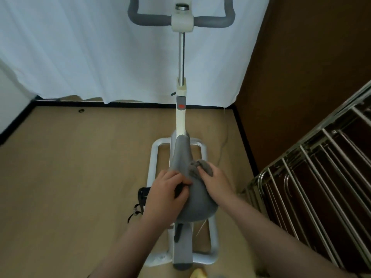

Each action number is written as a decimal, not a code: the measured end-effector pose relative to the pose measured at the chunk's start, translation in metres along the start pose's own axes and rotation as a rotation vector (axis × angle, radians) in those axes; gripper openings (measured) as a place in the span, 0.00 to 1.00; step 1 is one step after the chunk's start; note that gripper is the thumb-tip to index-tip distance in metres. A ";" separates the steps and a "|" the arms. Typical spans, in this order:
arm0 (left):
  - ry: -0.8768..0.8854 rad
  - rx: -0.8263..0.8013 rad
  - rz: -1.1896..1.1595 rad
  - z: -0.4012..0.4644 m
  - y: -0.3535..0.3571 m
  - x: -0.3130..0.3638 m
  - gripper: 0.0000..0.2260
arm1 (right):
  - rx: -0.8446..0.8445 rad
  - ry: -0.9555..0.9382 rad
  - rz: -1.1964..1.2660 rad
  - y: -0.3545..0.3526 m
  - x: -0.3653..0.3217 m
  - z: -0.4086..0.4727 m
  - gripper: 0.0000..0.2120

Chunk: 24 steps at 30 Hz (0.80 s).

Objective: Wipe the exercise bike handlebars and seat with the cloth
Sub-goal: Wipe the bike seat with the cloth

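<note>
While left hand grips padded seat edge, right hand presses bunched, seemingly knitted cloth.

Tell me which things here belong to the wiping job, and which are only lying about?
Belong to the job:
cloth in right hand
seat, with left hand on it
handlebars

Lying about:
folded metal rack
white curtain

Dim room, soft light through white curtain, mild blur, wide-angle bending at edges
</note>
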<state>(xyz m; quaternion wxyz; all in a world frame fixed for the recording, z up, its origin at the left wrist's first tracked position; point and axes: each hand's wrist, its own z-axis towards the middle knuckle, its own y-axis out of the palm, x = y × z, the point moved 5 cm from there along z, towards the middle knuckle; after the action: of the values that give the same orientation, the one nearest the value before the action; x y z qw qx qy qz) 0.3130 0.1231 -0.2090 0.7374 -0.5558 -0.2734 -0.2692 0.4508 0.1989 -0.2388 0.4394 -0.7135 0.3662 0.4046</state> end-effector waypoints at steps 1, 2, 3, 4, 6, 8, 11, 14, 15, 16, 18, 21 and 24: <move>0.007 -0.002 -0.003 -0.001 -0.001 0.001 0.09 | 0.042 -0.047 -0.060 0.001 0.000 -0.012 0.10; 0.013 0.002 -0.004 -0.002 -0.002 0.002 0.09 | 0.087 -0.111 -0.130 0.000 -0.001 -0.026 0.09; 0.019 0.013 -0.001 -0.003 -0.002 0.003 0.08 | 0.111 -0.178 -0.178 -0.002 -0.005 -0.037 0.08; 0.023 0.027 0.004 -0.003 -0.001 0.003 0.08 | 0.109 -0.222 -0.208 -0.004 -0.006 -0.041 0.07; 0.021 0.064 0.008 -0.004 -0.001 0.004 0.07 | 0.059 -0.238 -0.246 -0.006 -0.013 -0.033 0.07; 0.002 0.094 -0.006 -0.007 -0.002 0.004 0.07 | 0.048 -0.214 -0.257 -0.005 -0.021 -0.018 0.08; -0.094 0.145 0.001 -0.018 -0.008 0.000 0.06 | 0.138 -0.244 -0.351 0.006 -0.030 -0.021 0.14; -0.152 0.158 0.024 -0.025 -0.016 -0.003 0.04 | 0.179 -0.357 -0.477 0.014 -0.034 -0.040 0.10; -0.153 0.154 0.028 -0.024 -0.017 -0.003 0.05 | 0.180 -0.346 -0.463 0.013 -0.035 -0.035 0.08; -0.154 0.151 0.031 -0.022 -0.017 -0.003 0.05 | 0.187 -0.312 -0.450 0.013 -0.037 -0.026 0.07; -0.163 0.138 0.024 -0.017 -0.020 -0.004 0.05 | 0.204 -0.218 -0.430 0.016 -0.043 -0.003 0.09; -0.159 0.088 0.012 -0.013 -0.024 -0.010 0.06 | 0.233 -0.095 -0.429 0.020 -0.046 0.016 0.14; -0.145 -0.024 -0.062 -0.017 -0.026 -0.016 0.07 | 0.194 -0.062 -0.429 0.016 -0.039 -0.001 0.15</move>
<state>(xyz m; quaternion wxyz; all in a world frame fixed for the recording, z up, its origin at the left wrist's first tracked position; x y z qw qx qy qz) 0.2851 0.1024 -0.2071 0.7003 -0.5741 -0.3400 -0.2540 0.4207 0.1987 -0.2085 0.5928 -0.7168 0.2295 0.2866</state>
